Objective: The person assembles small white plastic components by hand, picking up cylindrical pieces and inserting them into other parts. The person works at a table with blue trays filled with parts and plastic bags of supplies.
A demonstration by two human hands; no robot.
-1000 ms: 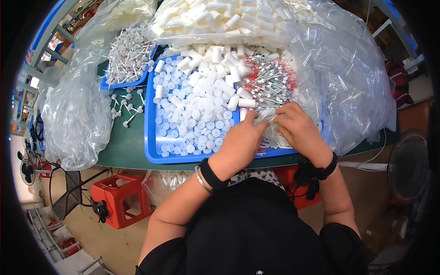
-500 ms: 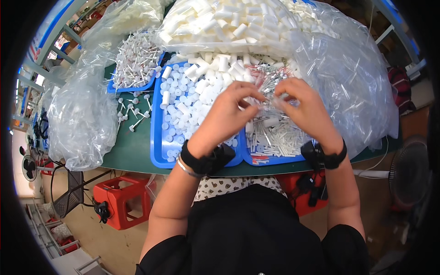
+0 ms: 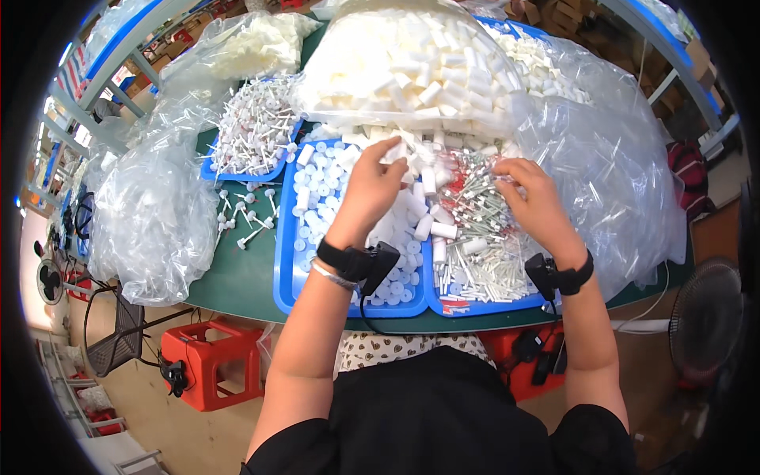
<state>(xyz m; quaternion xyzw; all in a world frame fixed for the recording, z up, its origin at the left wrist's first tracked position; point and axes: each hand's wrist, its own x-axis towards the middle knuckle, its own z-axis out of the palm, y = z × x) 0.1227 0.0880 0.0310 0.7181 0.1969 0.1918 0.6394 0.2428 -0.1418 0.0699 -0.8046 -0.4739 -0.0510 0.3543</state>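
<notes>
The left hand, loosely curved, thumb apart from fingers, hangs by the white cylinders behind translucent discs; the right hand bends its fingers at the red-and-silver pins in a blue tray. Whether either holds anything I cannot tell. A bulging bag crowds in behind, a crumpled clear bag hems the right side, and a smaller tray sits left

Light's bright w/ glare on R-side plastic bag, edges fisheye-bent & corners black.
</notes>
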